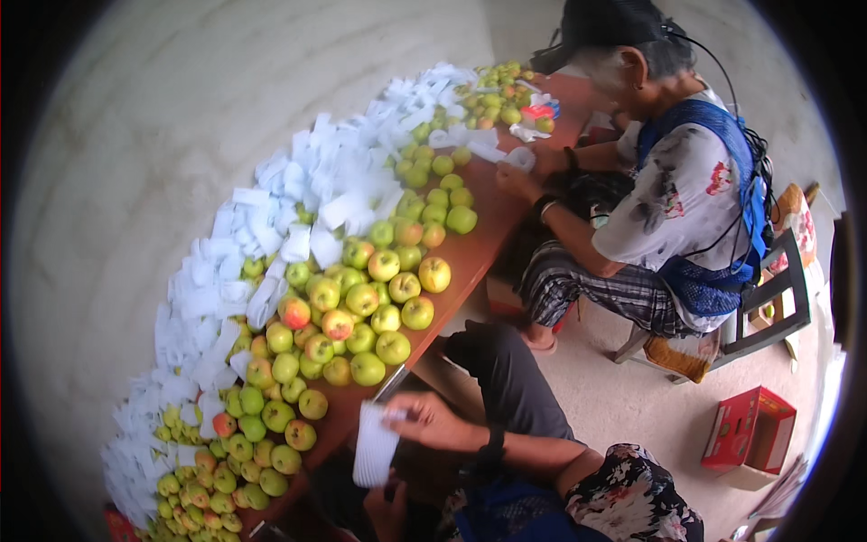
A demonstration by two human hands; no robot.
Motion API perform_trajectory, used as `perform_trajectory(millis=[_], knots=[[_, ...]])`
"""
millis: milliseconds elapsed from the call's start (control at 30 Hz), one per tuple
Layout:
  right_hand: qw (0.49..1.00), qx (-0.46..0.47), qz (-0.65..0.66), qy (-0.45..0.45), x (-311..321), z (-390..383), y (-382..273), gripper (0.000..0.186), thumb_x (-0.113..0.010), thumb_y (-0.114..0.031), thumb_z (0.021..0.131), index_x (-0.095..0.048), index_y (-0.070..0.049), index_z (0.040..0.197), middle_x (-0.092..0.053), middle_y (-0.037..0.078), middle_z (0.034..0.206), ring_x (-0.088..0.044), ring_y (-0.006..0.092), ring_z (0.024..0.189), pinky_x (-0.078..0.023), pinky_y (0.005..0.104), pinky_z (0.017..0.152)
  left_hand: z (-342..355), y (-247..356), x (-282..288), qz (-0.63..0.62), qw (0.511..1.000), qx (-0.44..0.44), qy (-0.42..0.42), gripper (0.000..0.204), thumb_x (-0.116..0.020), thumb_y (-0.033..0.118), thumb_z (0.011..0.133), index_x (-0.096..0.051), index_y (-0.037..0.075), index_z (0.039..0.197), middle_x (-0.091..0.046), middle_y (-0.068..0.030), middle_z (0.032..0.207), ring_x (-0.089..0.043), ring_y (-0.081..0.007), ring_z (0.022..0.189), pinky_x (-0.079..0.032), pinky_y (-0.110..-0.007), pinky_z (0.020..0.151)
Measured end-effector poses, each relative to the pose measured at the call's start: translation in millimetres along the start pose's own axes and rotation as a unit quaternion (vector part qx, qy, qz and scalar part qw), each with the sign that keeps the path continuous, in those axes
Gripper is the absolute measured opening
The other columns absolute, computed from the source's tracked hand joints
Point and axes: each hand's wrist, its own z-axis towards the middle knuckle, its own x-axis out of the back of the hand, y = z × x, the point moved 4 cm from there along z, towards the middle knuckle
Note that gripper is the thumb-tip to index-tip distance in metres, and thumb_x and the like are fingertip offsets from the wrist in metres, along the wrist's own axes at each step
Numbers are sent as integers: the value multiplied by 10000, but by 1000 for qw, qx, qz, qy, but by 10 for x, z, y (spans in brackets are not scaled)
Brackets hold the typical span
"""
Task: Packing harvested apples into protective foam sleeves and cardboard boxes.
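From my distant seat I'm seeing the white foam sleeve hanging between six and seven o'clock, just off the edge of the brown surface. My right hand is pinching its upper end, that grip nearly closed; my left hand is showing darkly near the lower end, and I can't tell whether its grip is holding anything. I'm judging the sleeve feather-light, soft, springy and easily torn, so I'm favouring a gentle rim hold. Green-red apples are lying toward twelve from it, probably heavier, smooth, bruisable, best cupped around the sides.
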Motion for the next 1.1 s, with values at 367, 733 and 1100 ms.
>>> perform_trajectory(millis=[367,733,1100], knots=[[986,-111,28,-124,-66,-56,27,72,-621,-5,846,-603,-17,915,-576,-29,827,-514,30,773,-431,206,668,465,702,309,-392,917,70,15,571,-663,159,800,-416,-12,1286,-549,-107,1188,-533,-175,1072,-415,-311,921],[922,-313,170,-150,-420,-283,504,514,-681,-197,806,-468,-18,1238,-582,105,1144,-576,188,1032,-461,326,889,254,483,15,-474,858,190,-61,258,-662,104,812,-598,-6,1037,-634,-25,925,-589,-87,818,-479,-242,735],[913,-364,167,-83,-428,-353,667,249,-560,-189,915,-560,-21,1098,-652,85,981,-619,146,878,-508,285,769,231,424,-161,-446,857,244,-90,161,-624,145,857,-629,1,928,-604,15,819,-541,-55,721,-440,-218,637]])
